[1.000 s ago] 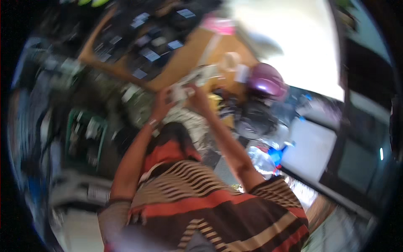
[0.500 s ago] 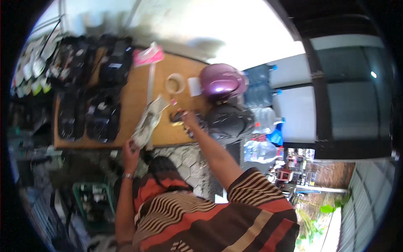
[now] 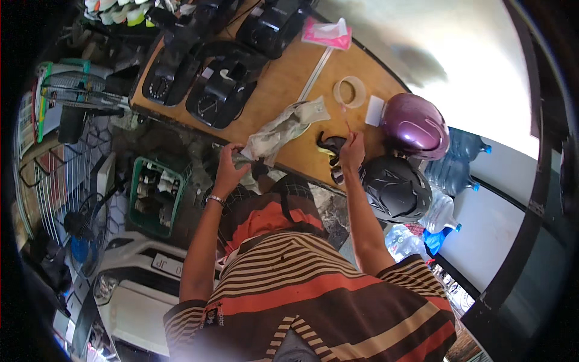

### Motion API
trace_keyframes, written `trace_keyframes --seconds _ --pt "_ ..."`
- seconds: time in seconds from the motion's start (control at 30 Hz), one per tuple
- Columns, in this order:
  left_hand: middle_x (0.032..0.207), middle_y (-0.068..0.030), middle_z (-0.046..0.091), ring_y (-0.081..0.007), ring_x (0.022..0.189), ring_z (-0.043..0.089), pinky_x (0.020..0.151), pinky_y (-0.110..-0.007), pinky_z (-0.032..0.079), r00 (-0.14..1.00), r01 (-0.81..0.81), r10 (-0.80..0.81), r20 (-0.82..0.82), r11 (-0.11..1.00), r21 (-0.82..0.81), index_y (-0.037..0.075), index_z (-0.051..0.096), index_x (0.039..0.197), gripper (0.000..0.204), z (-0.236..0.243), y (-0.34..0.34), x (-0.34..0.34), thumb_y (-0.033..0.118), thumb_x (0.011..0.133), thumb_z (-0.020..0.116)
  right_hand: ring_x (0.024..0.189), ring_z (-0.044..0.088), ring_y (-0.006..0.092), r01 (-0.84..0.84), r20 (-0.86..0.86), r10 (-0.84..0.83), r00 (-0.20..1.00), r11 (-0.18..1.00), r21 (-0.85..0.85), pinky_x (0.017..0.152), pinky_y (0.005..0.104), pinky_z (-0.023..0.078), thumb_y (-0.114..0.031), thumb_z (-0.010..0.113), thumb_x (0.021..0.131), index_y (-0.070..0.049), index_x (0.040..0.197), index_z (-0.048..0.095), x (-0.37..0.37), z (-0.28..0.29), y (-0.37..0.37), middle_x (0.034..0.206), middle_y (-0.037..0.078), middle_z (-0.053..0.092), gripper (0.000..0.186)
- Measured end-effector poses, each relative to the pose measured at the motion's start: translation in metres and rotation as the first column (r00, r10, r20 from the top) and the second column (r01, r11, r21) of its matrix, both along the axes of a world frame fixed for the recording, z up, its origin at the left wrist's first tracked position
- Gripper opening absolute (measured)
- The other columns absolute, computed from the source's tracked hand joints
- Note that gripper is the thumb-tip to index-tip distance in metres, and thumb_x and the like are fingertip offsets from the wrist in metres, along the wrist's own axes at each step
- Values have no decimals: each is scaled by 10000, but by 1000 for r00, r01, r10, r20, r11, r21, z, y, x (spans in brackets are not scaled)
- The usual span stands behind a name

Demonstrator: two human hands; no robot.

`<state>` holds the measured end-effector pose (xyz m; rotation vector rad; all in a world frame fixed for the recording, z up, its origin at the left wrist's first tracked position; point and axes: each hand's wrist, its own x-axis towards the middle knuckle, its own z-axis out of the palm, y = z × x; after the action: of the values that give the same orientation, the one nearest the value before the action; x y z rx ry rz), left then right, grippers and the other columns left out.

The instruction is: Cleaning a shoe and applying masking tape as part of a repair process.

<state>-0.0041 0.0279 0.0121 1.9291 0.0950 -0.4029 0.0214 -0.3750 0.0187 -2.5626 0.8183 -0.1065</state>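
My left hand (image 3: 231, 168), a watch on its wrist, is at the lower end of a rumpled pale fabric piece (image 3: 277, 133) lying diagonally on the wooden table (image 3: 271, 84); its curved thumb and fingers are apart by the fabric. My right hand (image 3: 353, 149) has closed fingers on a thin reddish stick-like item (image 3: 347, 125), too small to identify. Just left of that hand lies a black-and-yellow object (image 3: 329, 146). Beyond sit a tape roll (image 3: 360, 92), a white card (image 3: 374, 108) and a pink pack (image 3: 325, 33).
Black moulded units (image 3: 220, 87) occupy the table's left. Purple (image 3: 416, 125) and black (image 3: 395, 190) helmets are right, beside water jugs (image 3: 458, 157). Below left are a green crate (image 3: 157, 205), fans (image 3: 78, 235) and a white car (image 3: 129, 314). A wall (image 3: 458, 48) rises behind.
The view has swung and sharpened. The fabric, between both hands a second ago and raised in my left hand afterward, now lies lower on the table. My right hand has moved rightward, away from it.
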Motion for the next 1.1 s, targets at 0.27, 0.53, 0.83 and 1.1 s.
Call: trace_keyframes --seconds 0.27,0.53,0.83,1.1 --pt "1307 -137 637 -292 1176 639 985 -402 517 911 -332 358 -205 931 150 50 533 1307 526 -28 49 -86 101 853 792 889 694 460 -78 247 95 964 994 -79 786 553 515 -307 518 1040 -64 1070 629 35 18 -15 943 236 718 269" --pt "1139 -174 726 -283 1091 703 953 -403 530 806 -316 424 -412 898 306 50 623 1208 353 -98 138 -271 234 922 718 1077 669 480 -142 -362 69 929 973 -180 913 544 517 -338 514 1000 -62 1139 671 109 7 -49 1119 260 720 347" --pt "1114 -141 742 -290 1082 715 927 -392 537 762 -435 515 -393 856 279 67 647 1228 335 -71 213 -245 270 962 650 988 671 469 -147 54 159 986 973 -176 848 541 498 -294 507 1058 -5 1115 623 27 65 75 1050 272 704 317" --pt "1150 -93 724 -239 1085 703 939 -363 533 942 -329 292 -166 902 -281 80 642 1217 247 -37 133 -132 238 1029 615 876 692 384 -565 14 566 825 825 -23 757 480 537 -231 551 1057 -50 1141 613 -79 75 234 993 198 691 209"
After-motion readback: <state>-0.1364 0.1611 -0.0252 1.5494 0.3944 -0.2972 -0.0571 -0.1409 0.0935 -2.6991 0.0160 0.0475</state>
